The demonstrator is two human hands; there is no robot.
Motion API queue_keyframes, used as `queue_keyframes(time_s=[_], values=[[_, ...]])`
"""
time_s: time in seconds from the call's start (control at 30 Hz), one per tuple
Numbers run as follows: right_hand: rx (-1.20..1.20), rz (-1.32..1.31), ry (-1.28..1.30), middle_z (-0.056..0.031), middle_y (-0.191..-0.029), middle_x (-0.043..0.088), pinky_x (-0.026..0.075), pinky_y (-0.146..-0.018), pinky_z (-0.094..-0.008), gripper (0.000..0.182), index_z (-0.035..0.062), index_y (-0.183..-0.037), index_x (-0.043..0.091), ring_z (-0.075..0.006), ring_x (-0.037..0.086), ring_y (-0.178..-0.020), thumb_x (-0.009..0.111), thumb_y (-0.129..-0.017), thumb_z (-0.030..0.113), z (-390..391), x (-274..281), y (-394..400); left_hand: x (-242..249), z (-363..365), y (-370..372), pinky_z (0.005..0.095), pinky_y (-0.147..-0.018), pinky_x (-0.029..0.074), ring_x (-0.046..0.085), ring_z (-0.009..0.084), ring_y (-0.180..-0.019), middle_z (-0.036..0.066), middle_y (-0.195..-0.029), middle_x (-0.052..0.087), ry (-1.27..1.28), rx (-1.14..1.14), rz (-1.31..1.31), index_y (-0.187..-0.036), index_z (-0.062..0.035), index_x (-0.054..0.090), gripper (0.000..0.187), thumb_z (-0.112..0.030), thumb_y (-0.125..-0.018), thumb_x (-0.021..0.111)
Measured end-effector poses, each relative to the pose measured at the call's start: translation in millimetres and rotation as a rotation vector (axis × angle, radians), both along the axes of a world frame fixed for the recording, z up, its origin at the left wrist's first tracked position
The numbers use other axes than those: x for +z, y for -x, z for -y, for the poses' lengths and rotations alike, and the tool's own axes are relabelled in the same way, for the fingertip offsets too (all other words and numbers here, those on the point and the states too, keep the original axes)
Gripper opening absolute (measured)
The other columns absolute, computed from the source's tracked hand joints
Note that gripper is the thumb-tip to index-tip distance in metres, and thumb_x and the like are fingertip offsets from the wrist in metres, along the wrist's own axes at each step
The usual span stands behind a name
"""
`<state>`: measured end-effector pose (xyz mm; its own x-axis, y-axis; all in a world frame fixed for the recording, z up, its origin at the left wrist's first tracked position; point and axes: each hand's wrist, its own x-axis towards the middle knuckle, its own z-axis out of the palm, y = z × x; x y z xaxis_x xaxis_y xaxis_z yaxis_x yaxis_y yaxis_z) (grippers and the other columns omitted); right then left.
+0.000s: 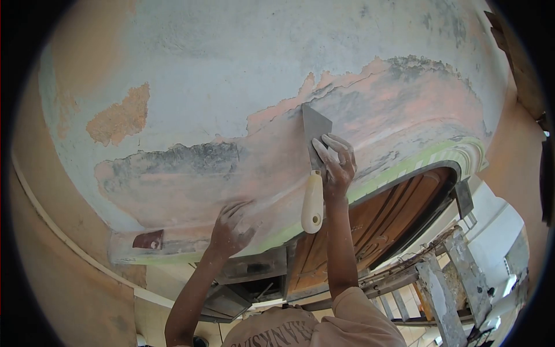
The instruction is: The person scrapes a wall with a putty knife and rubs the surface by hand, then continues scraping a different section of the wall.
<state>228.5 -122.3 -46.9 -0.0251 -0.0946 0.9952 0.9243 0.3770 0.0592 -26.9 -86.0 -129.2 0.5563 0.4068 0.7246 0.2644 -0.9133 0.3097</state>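
Fingers of my right hand press on the blade of a putty knife, whose cream handle hangs below. The blade's edge meets the wall at the border of a peeled pinkish patch. Lower and to the left, my left hand lies with fingers spread against the wall, holding nothing. Both hands are dusted white. Beside it, at the lower left, a small dark red piece rests on the ledge.
Below the patch are a green-edged moulding and a brown wooden door. A paint-stained wooden ladder stands at the lower right. Another bare patch shows at the upper left.
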Motion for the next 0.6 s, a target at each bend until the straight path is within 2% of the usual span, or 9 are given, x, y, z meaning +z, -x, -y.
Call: queue_keyframes(time_s=[0.07, 0.1, 0.13, 0.23, 0.33, 0.43, 0.6], values=[[0.008, 0.026, 0.058, -0.0099, -0.097, 0.063, 0.049, -0.082, -0.0403, 0.042, 0.0068, -0.096, 0.071, -0.0302, 0.060, -0.094, 0.053, -0.060, -0.006, 5, 4, 5, 38, 7, -29, 0.0371, -0.087, 0.046, 0.062, 0.0292, -0.096, 0.014, -0.101, 0.064, 0.173, -0.091, 0.117, -0.114, -0.0020, 0.057, 0.036, -0.018, -0.082, 0.063], [0.027, 0.019, 0.059, -0.0097, -0.099, 0.062, 0.049, -0.083, -0.0408, 0.050, 0.0074, -0.097, 0.071, -0.0309, 0.059, -0.097, 0.050, -0.055, -0.008, 4, 4, 4, 56, 9, -43, 0.0354, -0.082, 0.048, 0.063, 0.0280, -0.090, 0.015, -0.098, 0.065, 0.232, -0.121, 0.184, -0.111, -0.0006, 0.057, 0.032, -0.018, -0.084, 0.061], [0.031, 0.014, 0.069, -0.0096, -0.099, 0.062, 0.049, -0.083, -0.0407, 0.050, 0.0074, -0.097, 0.071, -0.0310, 0.059, -0.097, 0.050, -0.054, -0.008, 3, 3, 4, 74, 10, -55, 0.0336, -0.077, 0.049, 0.064, 0.0268, -0.083, 0.016, -0.095, 0.065, 0.289, -0.152, 0.252, -0.109, 0.0008, 0.058, 0.028, -0.017, -0.087, 0.058], [0.044, 0.008, 0.102, -0.0083, -0.100, 0.061, 0.049, -0.082, -0.0405, 0.050, 0.0100, -0.098, 0.070, -0.0306, 0.059, -0.097, 0.054, -0.054, -0.007, 3, 2, 2, 124, 2, -80, 0.0309, -0.071, 0.048, 0.063, 0.0206, -0.076, 0.016, -0.088, 0.065, 0.450, -0.168, 0.225, -0.104, 0.0025, 0.060, 0.028, -0.020, -0.087, 0.059], [0.047, 0.017, 0.148, -0.0057, -0.103, 0.059, 0.050, -0.079, -0.0401, 0.051, 0.0157, -0.102, 0.070, -0.0287, 0.058, -0.099, 0.061, -0.055, -0.003, 3, 1, 0, 140, -16, -106, 0.0301, -0.065, 0.047, 0.060, 0.0155, -0.069, 0.015, -0.080, 0.065, 0.380, -0.249, 0.392, -0.096, 0.0039, 0.062, 0.028, -0.023, -0.087, 0.060], [0.050, 0.015, 0.184, -0.0046, -0.103, 0.059, 0.050, -0.078, -0.0394, 0.049, 0.0168, -0.102, 0.070, -0.0274, 0.058, -0.100, 0.064, -0.057, -0.001, 2, 0, 2, 144, -29, -117, 0.0293, -0.060, 0.046, 0.058, 0.0144, -0.062, 0.011, -0.071, 0.064, 0.291, -0.146, 0.348, -0.090, 0.0038, 0.063, 0.029, -0.025, -0.085, 0.062], [0.061, -0.010, 0.216, -0.0029, -0.103, 0.059, 0.051, -0.078, -0.0380, 0.049, 0.0186, -0.103, 0.069, -0.0256, 0.058, -0.100, 0.067, -0.058, 0.000, 2, -1, 2, 154, -27, -125, 0.0316, -0.053, 0.041, 0.050, 0.0171, -0.051, 0.012, -0.058, 0.057, 0.302, -0.088, 0.277, -0.076, 0.0049, 0.061, 0.027, -0.021, -0.084, 0.061]])
